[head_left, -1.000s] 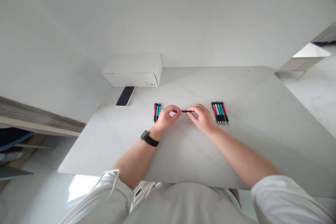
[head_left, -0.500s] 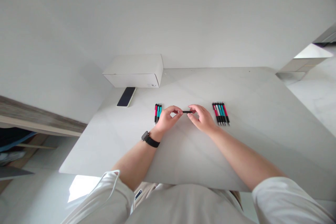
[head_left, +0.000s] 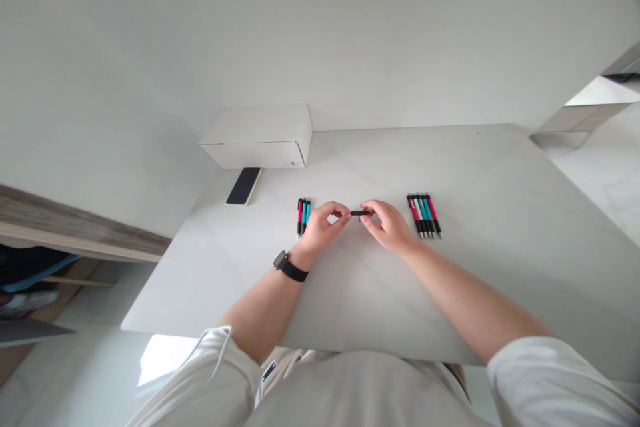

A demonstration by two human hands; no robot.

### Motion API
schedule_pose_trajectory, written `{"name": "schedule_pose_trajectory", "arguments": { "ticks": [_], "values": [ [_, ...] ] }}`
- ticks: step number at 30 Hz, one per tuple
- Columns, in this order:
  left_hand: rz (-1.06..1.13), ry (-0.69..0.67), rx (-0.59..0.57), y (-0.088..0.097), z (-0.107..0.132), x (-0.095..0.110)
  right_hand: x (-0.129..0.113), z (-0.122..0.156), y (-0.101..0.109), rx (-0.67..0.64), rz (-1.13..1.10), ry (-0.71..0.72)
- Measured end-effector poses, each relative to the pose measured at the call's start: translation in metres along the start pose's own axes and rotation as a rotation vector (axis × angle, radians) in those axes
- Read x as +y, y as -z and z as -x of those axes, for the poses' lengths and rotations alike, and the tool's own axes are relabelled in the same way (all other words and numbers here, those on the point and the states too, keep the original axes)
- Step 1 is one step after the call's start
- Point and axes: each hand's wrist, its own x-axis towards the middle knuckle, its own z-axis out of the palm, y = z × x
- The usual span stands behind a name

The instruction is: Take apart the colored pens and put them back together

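Between my two hands, a slim black pen lies level just above the table, its ends covered by my fingertips. My left hand pinches its left end between thumb and fingers. At the right end, my right hand closes thumb and fingers on it. Close to my left hand stands a small row of red and teal pens, partly hidden by that hand. To the right of my right hand, several red, white and teal pens with black grips lie side by side.
A long white box sits against the wall at the back left of the white table. In front of it lies a phone with a dark screen. A wooden shelf edge is off to the left.
The view has shifted slightly. Both hands stay at the black pen, and a small dark part now shows below it near my right fingers.
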Motion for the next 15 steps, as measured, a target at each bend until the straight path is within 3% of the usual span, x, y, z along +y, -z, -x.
{"name": "schedule_pose_trajectory", "arguments": {
  "ticks": [15],
  "values": [
    [0.007,-0.009,-0.007,-0.0010,0.0001,-0.0012,-0.0005,-0.0012,0.0016,0.019,-0.029,0.010]
  ]
}}
